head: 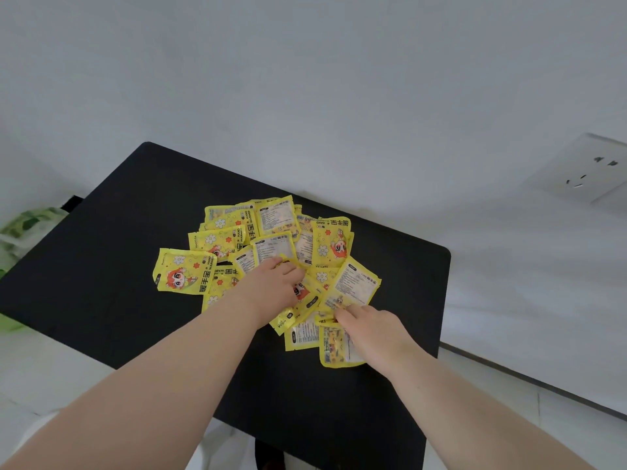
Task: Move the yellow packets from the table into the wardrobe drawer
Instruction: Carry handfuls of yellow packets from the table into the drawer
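Several yellow packets (334, 247) lie fanned out in an overlapping pile in the middle of a black table (135, 232). Some show a cartoon face, others a white printed back. My left hand (276, 284) is on the centre of the pile, fingers curled down onto the packets there with the thumb beneath. My right hand (371, 325) is at the near right edge of the pile, its fingertips pinching the rim of a yellow packet (353, 286). More packets (334, 347) lie partly hidden under that hand. No wardrobe or drawer is in view.
A pale wall rises right behind the table, with a white power socket (587, 171) on it at the right. A green and white bag (23, 232) sits beyond the table's left edge. White floor lies around the table.
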